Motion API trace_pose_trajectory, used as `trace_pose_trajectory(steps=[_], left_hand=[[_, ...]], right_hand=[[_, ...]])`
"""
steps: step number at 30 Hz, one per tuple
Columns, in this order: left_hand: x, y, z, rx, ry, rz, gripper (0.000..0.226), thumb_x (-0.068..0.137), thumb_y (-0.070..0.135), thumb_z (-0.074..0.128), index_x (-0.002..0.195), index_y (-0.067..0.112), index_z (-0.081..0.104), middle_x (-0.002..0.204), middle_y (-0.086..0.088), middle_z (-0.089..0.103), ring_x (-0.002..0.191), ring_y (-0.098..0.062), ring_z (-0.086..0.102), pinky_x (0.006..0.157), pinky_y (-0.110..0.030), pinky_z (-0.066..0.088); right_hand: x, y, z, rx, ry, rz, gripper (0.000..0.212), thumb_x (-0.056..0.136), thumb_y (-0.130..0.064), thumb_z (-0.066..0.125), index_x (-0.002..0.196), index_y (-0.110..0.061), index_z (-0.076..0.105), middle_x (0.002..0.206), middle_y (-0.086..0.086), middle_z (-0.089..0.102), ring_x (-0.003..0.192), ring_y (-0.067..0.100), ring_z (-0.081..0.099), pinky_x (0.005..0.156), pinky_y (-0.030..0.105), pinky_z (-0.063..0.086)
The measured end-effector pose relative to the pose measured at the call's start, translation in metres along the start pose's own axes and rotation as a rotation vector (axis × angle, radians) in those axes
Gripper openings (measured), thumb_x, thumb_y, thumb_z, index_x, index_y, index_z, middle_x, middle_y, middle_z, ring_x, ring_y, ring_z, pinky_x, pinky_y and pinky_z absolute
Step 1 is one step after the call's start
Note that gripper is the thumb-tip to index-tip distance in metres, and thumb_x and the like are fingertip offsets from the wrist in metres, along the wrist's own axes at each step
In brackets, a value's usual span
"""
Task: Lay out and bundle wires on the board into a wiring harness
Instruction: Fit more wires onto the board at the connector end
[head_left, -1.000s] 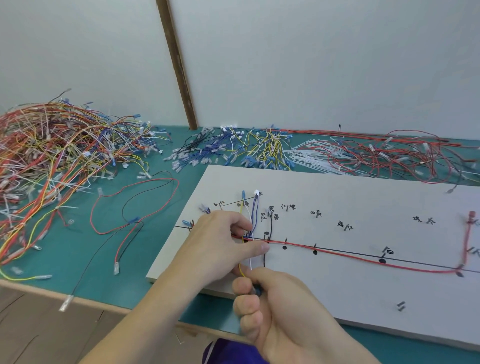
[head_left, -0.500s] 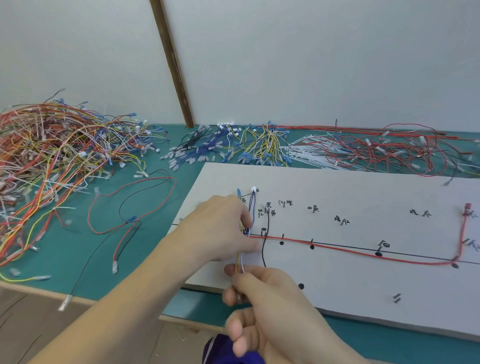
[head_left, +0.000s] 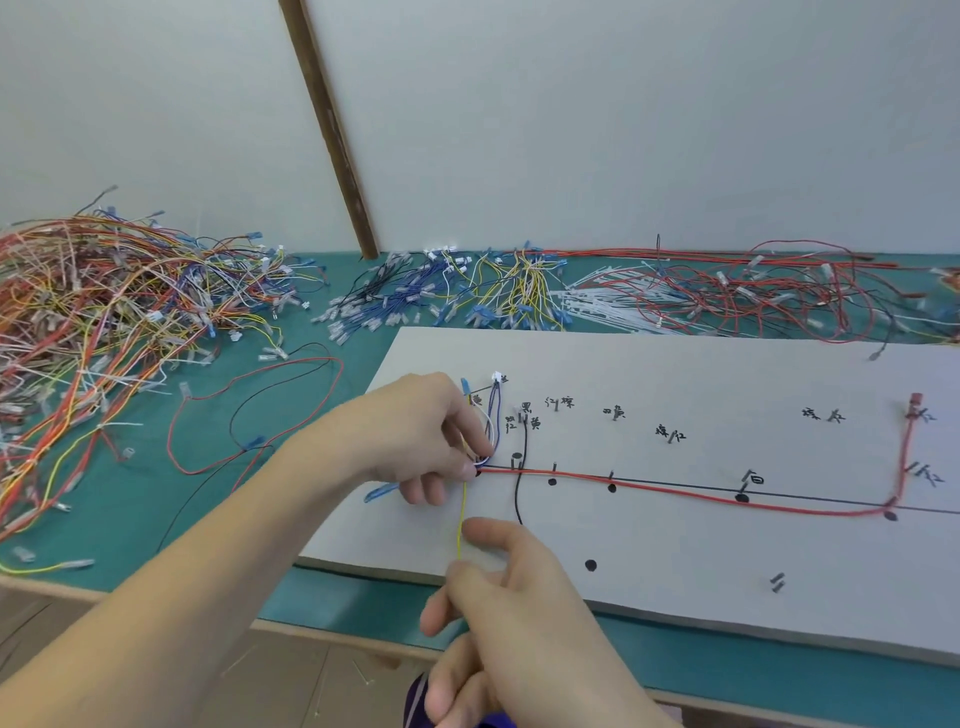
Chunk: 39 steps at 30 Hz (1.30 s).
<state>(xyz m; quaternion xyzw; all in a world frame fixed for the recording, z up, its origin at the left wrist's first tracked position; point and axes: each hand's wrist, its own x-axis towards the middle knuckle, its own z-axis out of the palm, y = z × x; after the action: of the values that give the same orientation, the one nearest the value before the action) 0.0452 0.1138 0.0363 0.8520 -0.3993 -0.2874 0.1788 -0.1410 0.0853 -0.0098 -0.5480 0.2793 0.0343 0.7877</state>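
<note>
Sprawling at far left on the green table (head_left: 135, 525), a big wire heap (head_left: 104, 322) in red, orange, yellow; loose red and black loops (head_left: 260, 410) lie just right of it. Left hand (head_left: 421, 441) rests on the board's (head_left: 675, 566) left part, fingers curled, pinching the wire bunch at the start of the drawn line, where a blue-white loop (head_left: 492, 415) rises to a small white connector (head_left: 497, 377). Yellow wire (head_left: 461, 519) runs taut from that pinch down to the right hand (head_left: 509, 618), which grips its lower end at the board's near edge, index finger extended. Black wire (head_left: 521, 467) crosses the line just right of the left hand. Red wire (head_left: 701, 493) follows the line rightward, then turns up to a red terminal (head_left: 915, 402). Behind the board: blue-yellow wires (head_left: 457, 291), white zip ties (head_left: 602, 301), red wires (head_left: 769, 296).
</note>
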Motion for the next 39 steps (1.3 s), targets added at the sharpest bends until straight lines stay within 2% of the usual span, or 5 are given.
trace_pose_trajectory(steps=[5,10,23,34,39], left_hand=[[0.001,-0.016,0.006,-0.021,0.060,0.035,0.016,0.098,0.018,0.068,0.103,0.028,0.080,0.055,0.004,0.068,0.039,-0.015,0.057,0.038,-0.016,0.040],[0.004,-0.019,0.010,-0.072,0.107,0.055,0.017,0.093,0.009,0.072,0.096,0.024,0.081,0.059,0.016,0.065,0.051,-0.010,0.060,0.044,-0.023,0.047],[0.008,-0.031,0.004,-0.079,0.053,0.190,0.039,0.093,-0.002,0.067,0.104,0.033,0.081,0.073,0.012,0.064,0.054,-0.016,0.059,0.053,-0.023,0.049],[0.009,-0.035,0.009,0.056,0.104,0.218,0.039,0.094,0.011,0.070,0.107,0.047,0.078,0.079,0.027,0.060,0.063,0.002,0.058,0.065,-0.017,0.043],[-0.002,-0.035,0.017,0.311,0.206,0.329,0.042,0.100,0.019,0.061,0.121,0.054,0.069,0.096,0.015,0.058,0.090,-0.007,0.056,0.083,-0.035,0.047]], right_hand=[[-0.003,-0.002,-0.008,-0.319,0.023,-0.135,0.043,0.103,-0.023,0.033,0.129,-0.056,0.022,0.086,-0.011,0.076,0.051,0.030,0.066,0.049,0.034,0.057],[-0.007,-0.013,-0.030,-0.617,0.081,-0.197,0.036,0.099,-0.028,0.035,0.131,-0.041,0.045,0.088,-0.009,0.074,0.051,0.028,0.070,0.049,0.031,0.055],[0.004,-0.065,-0.087,-0.732,0.253,-0.309,0.020,0.091,-0.016,0.055,0.086,-0.022,0.074,0.067,-0.001,0.072,0.039,0.012,0.053,0.038,0.022,0.037],[0.046,-0.106,-0.114,-0.591,0.177,-0.365,0.012,0.094,-0.009,0.070,0.084,-0.005,0.076,0.071,0.011,0.074,0.059,0.018,0.069,0.052,0.022,0.054],[0.060,-0.113,-0.112,-0.672,0.225,-0.381,0.009,0.092,-0.003,0.070,0.086,-0.005,0.076,0.073,0.013,0.075,0.064,0.022,0.072,0.061,0.029,0.061]])
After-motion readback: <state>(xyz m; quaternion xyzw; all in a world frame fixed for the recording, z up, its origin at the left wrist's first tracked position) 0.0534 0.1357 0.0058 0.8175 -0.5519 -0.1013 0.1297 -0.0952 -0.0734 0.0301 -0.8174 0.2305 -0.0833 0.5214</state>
